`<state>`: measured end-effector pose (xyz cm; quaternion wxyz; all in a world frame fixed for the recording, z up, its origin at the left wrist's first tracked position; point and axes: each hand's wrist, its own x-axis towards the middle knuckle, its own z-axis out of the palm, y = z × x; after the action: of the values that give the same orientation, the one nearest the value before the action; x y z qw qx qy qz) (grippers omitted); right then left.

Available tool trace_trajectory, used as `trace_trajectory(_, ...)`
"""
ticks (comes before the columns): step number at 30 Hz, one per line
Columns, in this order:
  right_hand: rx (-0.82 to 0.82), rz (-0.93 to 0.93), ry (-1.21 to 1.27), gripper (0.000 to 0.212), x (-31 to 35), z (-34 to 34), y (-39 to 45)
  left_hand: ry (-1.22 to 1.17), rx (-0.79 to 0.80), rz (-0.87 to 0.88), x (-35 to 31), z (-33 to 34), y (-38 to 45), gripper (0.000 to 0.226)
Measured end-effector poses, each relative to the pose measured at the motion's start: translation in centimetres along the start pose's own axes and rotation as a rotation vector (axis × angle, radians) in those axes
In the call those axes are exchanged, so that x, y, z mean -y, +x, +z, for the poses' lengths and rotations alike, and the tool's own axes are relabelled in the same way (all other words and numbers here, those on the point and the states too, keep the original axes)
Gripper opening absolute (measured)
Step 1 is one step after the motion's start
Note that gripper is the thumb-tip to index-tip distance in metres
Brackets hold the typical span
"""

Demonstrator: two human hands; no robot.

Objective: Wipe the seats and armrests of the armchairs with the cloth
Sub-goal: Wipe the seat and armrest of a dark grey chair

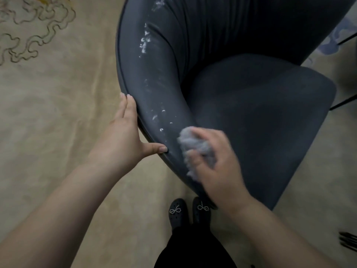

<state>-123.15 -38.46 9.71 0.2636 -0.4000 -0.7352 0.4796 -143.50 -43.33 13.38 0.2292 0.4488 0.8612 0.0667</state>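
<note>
A dark grey armchair fills the upper right. Its curved left armrest carries white dusty smears along its top. My right hand grips a bunched grey cloth and presses it on the near end of that armrest, blurred by motion. My left hand rests on the armrest's outer edge, fingers straight along the side and thumb on the rim. The seat cushion lies bare to the right of the cloth.
A beige patterned carpet covers the floor on the left. My black shoes stand just below the chair's near end. Thin black legs of other furniture show at the right edge.
</note>
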Motion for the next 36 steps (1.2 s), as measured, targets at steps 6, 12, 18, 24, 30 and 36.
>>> trace_trajectory(6, -0.013, 0.112, -0.036, 0.032, -2.2, -1.9, -0.3, 0.007, 0.018, -0.015, -0.4, -0.2, 0.0, 0.145)
trace_trajectory(12, 0.089, -0.086, -0.017, 0.036, -0.1, -0.1, -0.7, 0.023, 0.0, -0.018, -0.3, 0.0, 0.0, 0.141)
trace_trajectory(18, 0.001, 0.194, 0.141, 0.031, -2.0, -1.9, 0.1, -0.052, 0.032, -0.03, -0.3, -0.2, -0.4, 0.144)
trace_trajectory(24, 0.11, -0.002, 0.085, 0.037, -1.5, -0.8, -0.7, -0.057, 0.025, -0.017, 0.0, -0.1, -0.4, 0.146)
trace_trajectory(30, -0.064, 0.222, 0.124, 0.035, -2.0, -1.6, 1.5, -0.06, 0.044, -0.009, 0.2, -0.2, -0.2, 0.146)
trace_trajectory(36, 0.216, -0.188, -0.071, 0.038, 1.5, 2.3, 5.0, -0.019, 0.076, 0.038, 1.4, -1.0, 0.4, 0.136)
